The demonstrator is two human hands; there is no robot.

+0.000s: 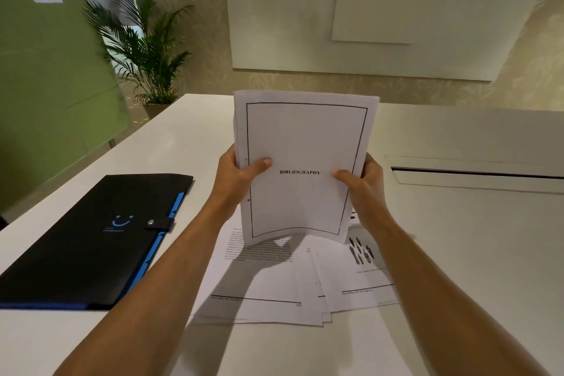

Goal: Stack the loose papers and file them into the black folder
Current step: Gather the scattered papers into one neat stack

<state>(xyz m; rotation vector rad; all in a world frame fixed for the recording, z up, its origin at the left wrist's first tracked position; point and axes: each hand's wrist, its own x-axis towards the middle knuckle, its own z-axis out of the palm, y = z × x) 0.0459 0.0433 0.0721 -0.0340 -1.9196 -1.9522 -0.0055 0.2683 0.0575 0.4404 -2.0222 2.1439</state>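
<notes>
A stack of white papers [305,137] stands upright in front of me, its top sheet reading BIBLIOGRAPHY inside a black border. My left hand [236,175] grips its left edge and my right hand [363,183] grips its right edge, thumbs on the front sheet. The stack's lower edge rests on or just above several loose printed sheets [274,281] fanned flat on the white table [473,253]. The black folder [91,241] lies shut to the left, with blue tabs along its right edge and a snap strap.
A recessed cable slot [476,174] runs across the table at the right. A potted palm [146,49] stands beyond the table's far left corner by a green wall. A whiteboard [396,9] hangs on the wall ahead.
</notes>
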